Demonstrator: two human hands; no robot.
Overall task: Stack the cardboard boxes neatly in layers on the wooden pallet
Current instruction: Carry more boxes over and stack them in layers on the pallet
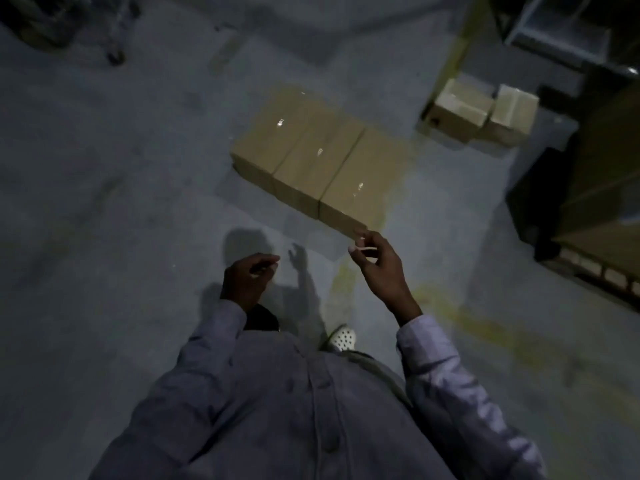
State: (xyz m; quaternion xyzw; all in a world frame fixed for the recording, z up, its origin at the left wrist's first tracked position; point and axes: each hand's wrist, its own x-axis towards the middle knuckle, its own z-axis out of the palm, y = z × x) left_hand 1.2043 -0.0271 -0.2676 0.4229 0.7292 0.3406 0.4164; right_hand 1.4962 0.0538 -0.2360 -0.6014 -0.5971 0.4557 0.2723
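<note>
**Five boxes on the floor, both hands free**

Neither hand carries anything. The left hand [247, 278] hangs low with its fingers loosely curled round nothing. The right hand [377, 261] is held a little further forward, its fingers slack and half bent, and as far as the blur allows it is empty too.

Just beyond the right fingertips, a row of three cardboard boxes [311, 157] sits on the concrete floor [104, 202]. They lie side by side, touching, one layer deep. Further ahead and off to the right of the right hand, two more boxes [485, 112] lie close together and askew.

Well out to the right of the right hand, at the frame edge, the wooden pallet [595, 268] shows its slatted side. A tall brown load [609, 174] stands on it (too dark to tell whether it is made of separate boxes, or how many layers).

The job looks partly done at most. At least five boxes are off the pallet and have yet to be carried across and squared up. The row of three is nearest the hands, so its closest box seems the likely next pick, taken with both hands.
</note>
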